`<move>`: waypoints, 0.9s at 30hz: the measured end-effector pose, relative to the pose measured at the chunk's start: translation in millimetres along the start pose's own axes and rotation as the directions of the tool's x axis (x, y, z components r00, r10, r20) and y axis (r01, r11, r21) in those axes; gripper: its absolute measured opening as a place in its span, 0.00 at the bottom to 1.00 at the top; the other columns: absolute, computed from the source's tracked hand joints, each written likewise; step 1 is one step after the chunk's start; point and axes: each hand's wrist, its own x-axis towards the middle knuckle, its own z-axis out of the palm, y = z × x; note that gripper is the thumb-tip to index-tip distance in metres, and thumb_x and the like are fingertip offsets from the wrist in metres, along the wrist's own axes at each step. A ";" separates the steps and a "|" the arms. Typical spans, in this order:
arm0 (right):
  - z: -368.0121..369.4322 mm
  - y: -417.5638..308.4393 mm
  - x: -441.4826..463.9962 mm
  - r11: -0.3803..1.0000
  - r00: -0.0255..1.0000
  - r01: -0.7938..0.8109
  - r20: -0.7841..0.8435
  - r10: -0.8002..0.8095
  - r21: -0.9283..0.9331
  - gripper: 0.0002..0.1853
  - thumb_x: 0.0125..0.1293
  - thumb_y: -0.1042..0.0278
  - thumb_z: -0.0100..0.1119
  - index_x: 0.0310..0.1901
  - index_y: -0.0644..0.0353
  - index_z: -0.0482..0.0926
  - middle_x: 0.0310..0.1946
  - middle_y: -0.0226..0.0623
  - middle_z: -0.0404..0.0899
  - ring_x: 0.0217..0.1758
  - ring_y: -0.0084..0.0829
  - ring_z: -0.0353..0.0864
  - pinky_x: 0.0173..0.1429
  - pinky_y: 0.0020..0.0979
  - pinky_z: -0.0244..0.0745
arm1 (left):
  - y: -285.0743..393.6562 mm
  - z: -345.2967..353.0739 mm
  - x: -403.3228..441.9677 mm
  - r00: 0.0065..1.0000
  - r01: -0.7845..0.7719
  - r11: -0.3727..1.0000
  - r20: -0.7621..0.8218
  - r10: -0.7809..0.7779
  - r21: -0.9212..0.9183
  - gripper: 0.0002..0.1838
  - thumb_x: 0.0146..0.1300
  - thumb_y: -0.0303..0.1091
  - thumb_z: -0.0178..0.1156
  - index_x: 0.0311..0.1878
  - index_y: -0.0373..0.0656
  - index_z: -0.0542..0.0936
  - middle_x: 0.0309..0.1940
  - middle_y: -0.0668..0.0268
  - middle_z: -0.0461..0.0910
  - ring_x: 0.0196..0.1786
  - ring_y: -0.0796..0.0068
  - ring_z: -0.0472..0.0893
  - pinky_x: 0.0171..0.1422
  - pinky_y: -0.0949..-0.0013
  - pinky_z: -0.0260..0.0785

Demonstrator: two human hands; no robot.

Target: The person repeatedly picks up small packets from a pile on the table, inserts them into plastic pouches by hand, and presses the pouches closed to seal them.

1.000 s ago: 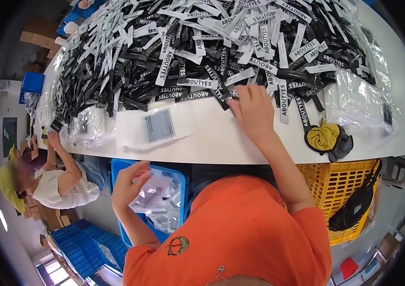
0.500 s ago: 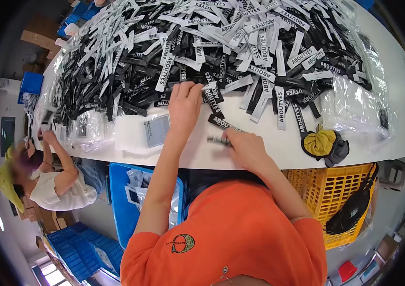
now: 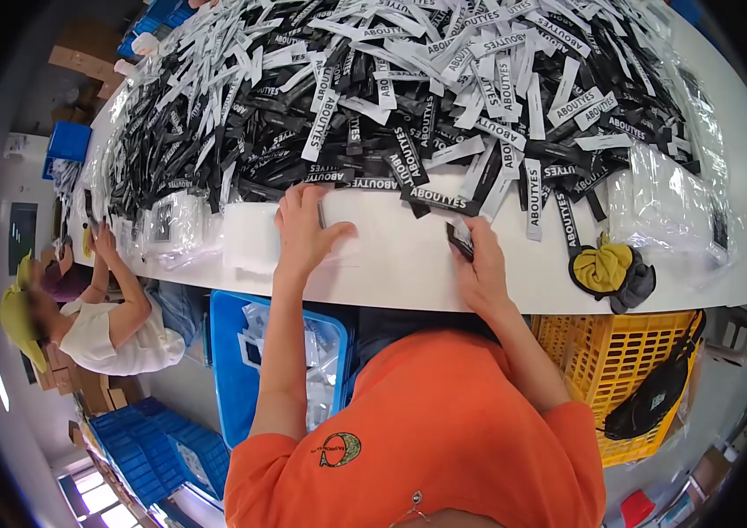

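Observation:
My left hand (image 3: pixel 305 233) rests at the right end of a stack of clear-white plastic bags (image 3: pixel 246 233), thumb spread from the fingers. A thin grey edge shows beside its fingers; I cannot make out what it belongs to. My right hand (image 3: pixel 484 268) is closed around a small black strip (image 3: pixel 460 239) with pale print, held above the white table (image 3: pixel 391 273). Just beyond it lies a black strip (image 3: pixel 438 199) lettered ABOUTYES. Past both hands spreads a big heap of black and white printed strips (image 3: pixel 365 97).
Clear plastic packs (image 3: pixel 673 211) and a yellow-and-grey cloth item (image 3: pixel 602 268) lie to the right. Below the table edge stand a blue bin (image 3: pixel 233 387) and a yellow crate (image 3: pixel 607 352) with a black bag (image 3: pixel 651 405). Another person (image 3: pixel 118 330) works at the left.
My left hand has left the heap's edge for the bag stack, its thumb spreading. My right hand has shifted right and lifted with its strip. A black strip near the heap now lies farther right.

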 end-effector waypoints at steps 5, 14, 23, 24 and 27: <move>-2.3 -24.7 -1.4 0.946 0.985 -0.165 0.092 0.145 0.278 0.16 0.62 0.85 0.61 0.50 0.59 0.79 0.24 0.35 0.76 0.25 0.37 0.76 0.36 0.35 0.73 | -1.7 -7.7 10.0 0.968 -0.186 0.973 -0.198 0.157 -0.138 0.17 0.48 0.35 0.79 0.39 0.44 0.82 0.45 0.66 0.81 0.53 0.59 0.75 0.57 0.56 0.65; 16.9 -50.1 18.9 0.971 0.988 -0.027 0.153 -0.010 0.239 0.31 0.54 0.89 0.61 0.60 0.53 0.85 0.37 0.36 0.75 0.41 0.37 0.78 0.44 0.32 0.74 | 42.7 -44.7 -10.4 0.976 -0.191 0.906 -0.173 0.134 -0.379 0.05 0.63 0.24 0.69 0.36 0.40 0.81 0.31 0.66 0.83 0.33 0.70 0.80 0.44 0.68 0.70; -6.9 -36.3 11.4 0.698 0.780 -0.575 0.545 0.308 0.428 0.12 0.59 0.67 0.79 0.28 0.63 0.84 0.23 0.26 0.77 0.27 0.17 0.71 0.33 0.26 0.64 | 86.1 -47.3 -46.3 0.803 -0.576 0.792 0.044 0.595 -0.202 0.13 0.54 0.21 0.69 0.43 0.40 0.81 0.48 0.63 0.83 0.37 0.65 0.85 0.43 0.64 0.81; -11.1 -38.9 10.8 0.696 0.763 -0.588 0.570 0.306 0.413 0.13 0.58 0.65 0.80 0.27 0.62 0.84 0.23 0.25 0.77 0.27 0.16 0.71 0.33 0.26 0.64 | 90.0 -45.7 -46.1 0.770 -0.622 0.760 0.023 0.637 -0.189 0.14 0.52 0.23 0.69 0.43 0.41 0.81 0.49 0.65 0.83 0.36 0.65 0.85 0.42 0.62 0.81; -20.1 -41.4 12.7 0.746 0.727 -0.584 0.616 0.304 0.321 0.13 0.61 0.63 0.78 0.28 0.62 0.85 0.24 0.25 0.79 0.28 0.14 0.72 0.32 0.24 0.65 | 88.2 -39.4 -47.7 0.782 -0.594 0.770 0.054 0.620 -0.233 0.13 0.53 0.26 0.70 0.42 0.43 0.80 0.46 0.66 0.83 0.34 0.64 0.85 0.40 0.61 0.81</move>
